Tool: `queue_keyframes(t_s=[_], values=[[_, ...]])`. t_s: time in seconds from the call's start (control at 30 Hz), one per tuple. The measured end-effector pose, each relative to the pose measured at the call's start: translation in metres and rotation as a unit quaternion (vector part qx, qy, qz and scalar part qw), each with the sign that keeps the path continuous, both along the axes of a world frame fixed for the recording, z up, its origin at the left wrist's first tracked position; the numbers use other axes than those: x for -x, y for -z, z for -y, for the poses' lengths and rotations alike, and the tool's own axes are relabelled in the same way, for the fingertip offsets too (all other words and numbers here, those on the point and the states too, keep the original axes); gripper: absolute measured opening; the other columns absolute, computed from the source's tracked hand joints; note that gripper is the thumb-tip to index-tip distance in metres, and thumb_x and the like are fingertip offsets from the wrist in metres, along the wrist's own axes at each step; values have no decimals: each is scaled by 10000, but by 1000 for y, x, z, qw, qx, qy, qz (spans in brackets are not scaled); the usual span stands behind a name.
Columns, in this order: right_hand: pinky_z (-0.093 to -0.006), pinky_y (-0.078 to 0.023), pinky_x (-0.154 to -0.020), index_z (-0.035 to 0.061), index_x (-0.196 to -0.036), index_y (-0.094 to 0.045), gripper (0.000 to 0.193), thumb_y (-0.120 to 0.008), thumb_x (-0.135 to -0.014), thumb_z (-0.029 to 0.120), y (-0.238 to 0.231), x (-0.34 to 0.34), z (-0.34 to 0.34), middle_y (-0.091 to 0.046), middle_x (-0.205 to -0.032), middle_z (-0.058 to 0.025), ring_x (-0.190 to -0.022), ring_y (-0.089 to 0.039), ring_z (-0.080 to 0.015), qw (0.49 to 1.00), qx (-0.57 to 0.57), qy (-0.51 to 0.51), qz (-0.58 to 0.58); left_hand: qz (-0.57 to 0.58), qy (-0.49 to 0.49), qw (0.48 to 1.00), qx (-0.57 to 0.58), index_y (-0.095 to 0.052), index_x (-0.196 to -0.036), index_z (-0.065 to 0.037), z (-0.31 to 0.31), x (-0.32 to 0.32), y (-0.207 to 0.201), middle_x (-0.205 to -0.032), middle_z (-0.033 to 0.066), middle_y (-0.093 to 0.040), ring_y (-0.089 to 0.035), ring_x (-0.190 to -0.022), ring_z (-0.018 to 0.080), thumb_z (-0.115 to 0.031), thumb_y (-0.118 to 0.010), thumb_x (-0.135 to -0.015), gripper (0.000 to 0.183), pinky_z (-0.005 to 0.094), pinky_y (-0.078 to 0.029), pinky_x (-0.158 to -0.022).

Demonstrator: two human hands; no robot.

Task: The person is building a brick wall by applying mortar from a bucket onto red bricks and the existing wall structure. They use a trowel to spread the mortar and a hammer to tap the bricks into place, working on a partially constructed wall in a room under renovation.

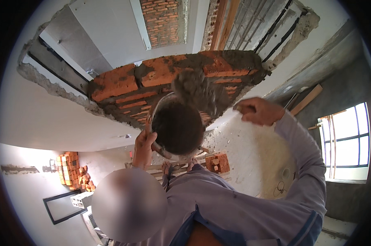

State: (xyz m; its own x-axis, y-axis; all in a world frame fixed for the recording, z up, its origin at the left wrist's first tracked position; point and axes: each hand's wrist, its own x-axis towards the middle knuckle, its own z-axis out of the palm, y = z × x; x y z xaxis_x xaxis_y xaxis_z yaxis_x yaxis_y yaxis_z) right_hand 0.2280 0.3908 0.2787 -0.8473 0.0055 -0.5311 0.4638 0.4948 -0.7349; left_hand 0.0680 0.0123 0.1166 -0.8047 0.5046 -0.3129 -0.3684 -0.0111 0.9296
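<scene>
My left hand (pixel 143 147) grips the rim of a round bucket (pixel 153 115) from its left side. Dark wet mortar (pixel 179 128) fills the inside of it. My right hand (pixel 260 111) is closed around the handle of a trowel (pixel 219 100), whose blade is partly smeared by motion. A lump of grey mortar (pixel 188 86) is at the blade's far end, over the bucket's far rim and in front of the brick wall (pixel 113 85). Orange bricks form the wall's top course, with mortar smeared across them and in the joints.
Broken plaster edges (pixel 66 92) flank the wall opening. Beneath me, my feet stand on wooden planks (pixel 154 169) beside a few bricks (pixel 218 163). A brick stack (pixel 68 168) stands at the lower left, a window (pixel 345 141) at the right. Another person's head, blurred, shows low left.
</scene>
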Motion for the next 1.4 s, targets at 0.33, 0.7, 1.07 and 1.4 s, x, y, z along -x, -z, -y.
queue_keyframes(t_s=[0.33, 0.7, 1.07, 1.4], values=[[-409, -506, -630, 66, -1218, -554, 381, -649, -864, 169, 18, 50, -70, -587, -862, -109, -749, -630, -303, 759, -557, -36, -336, 24, -40, 998, 49, -610, -950, -67, 33, -16, 32, -732, -51, -527, -508, -567, 37, -188, -608, -938, 121, 213, -486, -501], [-501, -508, -670, 47, -1068, -505, 214, -570, -929, 197, 27, -10, 7, -614, -781, -186, -765, -640, -406, 882, -338, 129, -303, 34, -73, 993, 81, -594, -928, -61, 68, -15, 69, -723, -30, -525, -552, -562, 81, -148, -587, -937, 88, 272, -557, -541], [-529, -498, -684, 54, -1116, -487, 289, -550, -925, 260, 109, -16, 5, -645, -864, -218, -759, -637, -433, 879, -339, 160, -293, 71, -63, 988, 120, -596, -920, -33, 48, -17, 54, -744, 8, -572, -578, -569, 108, -125, -590, -904, 94, 262, -520, -511], [-502, -473, -654, 13, -1036, -523, 256, -518, -959, 257, 93, -67, -9, -648, -787, -216, -724, -630, -434, 894, -275, 217, -280, 50, -13, 990, 128, -584, -886, -56, 42, -24, 59, -678, -21, -516, -532, -535, 83, -147, -608, -897, 95, 264, -483, -483]])
